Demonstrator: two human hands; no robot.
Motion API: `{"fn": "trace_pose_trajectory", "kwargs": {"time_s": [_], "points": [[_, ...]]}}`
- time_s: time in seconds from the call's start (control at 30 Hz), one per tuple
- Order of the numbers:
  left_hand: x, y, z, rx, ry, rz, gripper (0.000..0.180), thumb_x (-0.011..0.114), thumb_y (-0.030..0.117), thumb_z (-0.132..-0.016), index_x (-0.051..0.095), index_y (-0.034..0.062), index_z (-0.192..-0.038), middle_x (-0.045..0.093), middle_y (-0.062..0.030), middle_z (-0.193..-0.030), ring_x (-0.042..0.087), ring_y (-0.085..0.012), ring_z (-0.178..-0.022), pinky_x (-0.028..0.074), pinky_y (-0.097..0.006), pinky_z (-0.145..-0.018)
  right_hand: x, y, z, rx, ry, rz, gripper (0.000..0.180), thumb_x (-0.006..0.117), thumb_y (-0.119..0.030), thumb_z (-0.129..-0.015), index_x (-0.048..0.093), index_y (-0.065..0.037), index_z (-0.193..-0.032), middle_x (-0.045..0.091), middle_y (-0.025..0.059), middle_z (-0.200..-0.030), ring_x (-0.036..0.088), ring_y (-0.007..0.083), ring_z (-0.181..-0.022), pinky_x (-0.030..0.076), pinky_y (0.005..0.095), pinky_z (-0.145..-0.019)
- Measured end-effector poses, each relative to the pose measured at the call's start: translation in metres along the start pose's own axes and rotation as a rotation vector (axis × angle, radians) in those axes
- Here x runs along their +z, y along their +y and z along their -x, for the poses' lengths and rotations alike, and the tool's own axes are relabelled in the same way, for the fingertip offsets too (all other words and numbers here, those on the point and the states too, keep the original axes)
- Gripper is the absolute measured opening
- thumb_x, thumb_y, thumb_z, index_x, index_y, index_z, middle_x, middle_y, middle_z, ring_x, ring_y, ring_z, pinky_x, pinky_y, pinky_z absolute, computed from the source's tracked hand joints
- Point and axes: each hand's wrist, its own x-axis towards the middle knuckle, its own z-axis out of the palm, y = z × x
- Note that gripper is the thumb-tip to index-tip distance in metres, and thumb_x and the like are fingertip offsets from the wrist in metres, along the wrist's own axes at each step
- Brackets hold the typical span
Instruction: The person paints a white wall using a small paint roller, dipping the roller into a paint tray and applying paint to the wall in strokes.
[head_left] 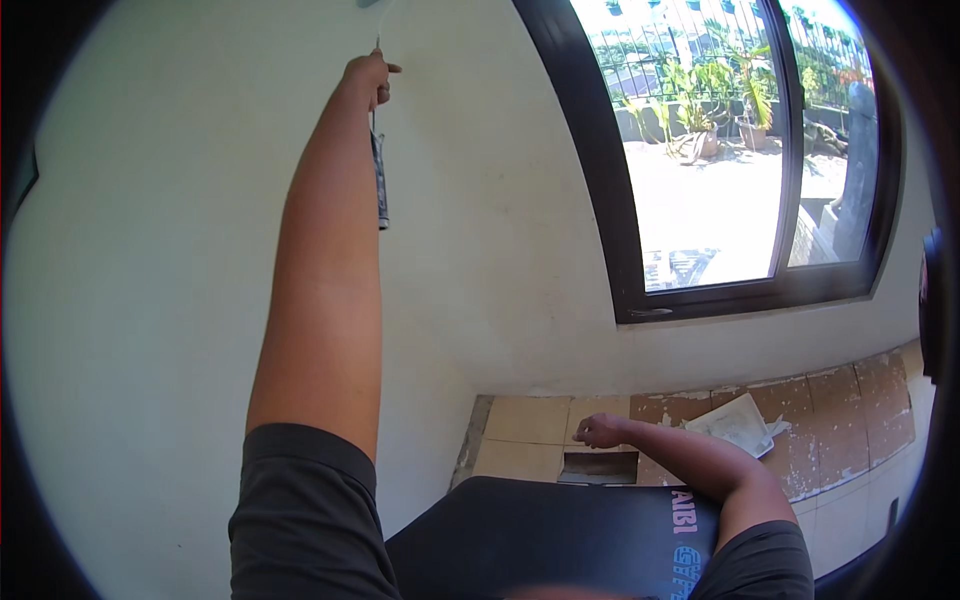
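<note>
My left arm reaches high up the pale wall (180,250). My left hand (370,78) is closed around the thin metal rod of what looks like a paint roller. The dark, patterned handle of this paint roller (381,190) hangs below the hand, partly behind my forearm. A bit of its grey head shows at the top edge of the picture. Low on the right, my right hand (601,431) hovers with curled fingers over a tiled ledge (530,420); whether anything is in them is hidden.
A white tray (735,425) lies on brown tiles spotted with white. Near my right hand, the ledge has a dark rectangular opening (600,467). A dark-framed window (610,180) is at upper right, with potted plants (705,135) outside.
</note>
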Motion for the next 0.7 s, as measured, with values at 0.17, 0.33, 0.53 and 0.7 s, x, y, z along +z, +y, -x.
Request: {"fn": "trace_pose_trajectory", "kwargs": {"time_s": [0.17,0.33,0.53,0.7], "points": [[0.065,-0.106,0.040,0.025,0.061,0.118,0.052,0.037,0.053,-0.104,0.056,0.0089,-0.084,0.029,0.0045,-0.052,0.024,-0.0103,-0.039,0.023,-0.029,-0.038,-0.005,-0.006,0.001,-0.036,0.021,-0.003,0.054,0.055,-0.051,-0.096,0.067,-0.001,-0.112,0.074,0.0138,-0.097,0.072,0.0243,-0.088,0.055,0.0391,-0.083],[0.151,-0.229,0.118,-0.121,0.018,0.328,0.054,0.041,0.058,-0.102,0.053,0.0105,-0.078,0.028,0.0044,-0.049,0.028,-0.0110,-0.038,0.022,-0.029,-0.038,-0.021,-0.035,0.013,-0.009,-0.045,-0.275,0.075,0.055,-0.064,-0.092,0.059,0.002,-0.127,0.069,0.0208,-0.113,0.069,0.0280,-0.099,0.053,0.0408,-0.090],[0.250,-0.365,0.251,-0.367,-0.176,0.549,0.056,0.042,0.058,-0.101,0.048,0.0103,-0.073,0.031,0.0036,-0.051,0.030,-0.0115,-0.038,0.023,-0.029,-0.037,-0.033,-0.045,0.029,-0.184,0.152,-0.774,0.088,0.074,-0.057,-0.082,0.042,-0.003,-0.143,0.064,0.0157,-0.115,0.064,0.0246,-0.104,0.053,0.0388,-0.090],[0.308,-0.452,0.326,-0.554,-0.252,0.638,0.050,0.042,0.055,-0.102,0.047,0.0123,-0.078,0.034,0.0025,-0.058,0.035,-0.0127,-0.044,0.030,-0.030,-0.043,-0.020,0.021,0.015,0.059,-0.109,-0.849,0.051,0.074,-0.025,-0.083,0.056,-0.006,-0.127,0.067,0.0075,-0.099,0.068,0.0190,-0.086,0.056,0.0410,-0.078]]}}
